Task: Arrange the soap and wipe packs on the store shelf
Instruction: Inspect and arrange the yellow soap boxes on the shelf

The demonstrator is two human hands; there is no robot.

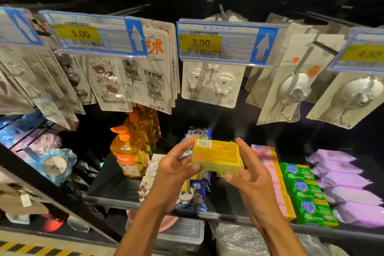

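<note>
both hands, left (175,169) and right (248,174), pinch the yellow soap (216,157) by its ends above the shelf (116,189) front edge, likely lining it up for the gap beside the pink packs (270,164).

head view | looks forward and down | near the shelf (116,185) | top perhaps too dark

Both bare forearms rise from the bottom edge and draw together at mid-frame. The left hand (176,170) and right hand (252,181) hold a box (216,155) between them. Their thumbs press its near lower edge and their fingers curl up its two ends.
</note>
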